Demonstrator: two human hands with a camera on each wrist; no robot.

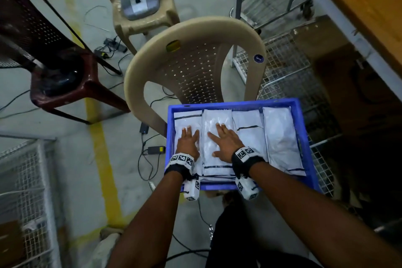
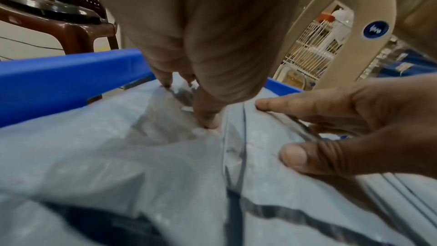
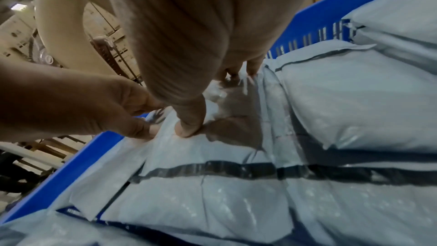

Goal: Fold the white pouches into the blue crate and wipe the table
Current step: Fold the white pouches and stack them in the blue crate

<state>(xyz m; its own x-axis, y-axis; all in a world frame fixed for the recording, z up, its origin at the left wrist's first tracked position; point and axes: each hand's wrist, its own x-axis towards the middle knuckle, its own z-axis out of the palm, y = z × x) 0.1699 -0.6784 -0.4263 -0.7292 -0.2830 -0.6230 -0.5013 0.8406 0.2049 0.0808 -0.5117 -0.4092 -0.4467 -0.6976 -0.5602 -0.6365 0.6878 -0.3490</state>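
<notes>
Head view: left hand and right hand press flat, fingers spread, on white pouches filling the blue crate.

Head overhead, wrists close inside crate

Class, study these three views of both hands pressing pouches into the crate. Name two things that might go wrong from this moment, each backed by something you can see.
1. The blue crate appears to sit on the beige chair, overhanging its seat; pressing by the left hand and right hand might tip it.
2. The white pouches look puffy, so they may spring up once released.
</notes>
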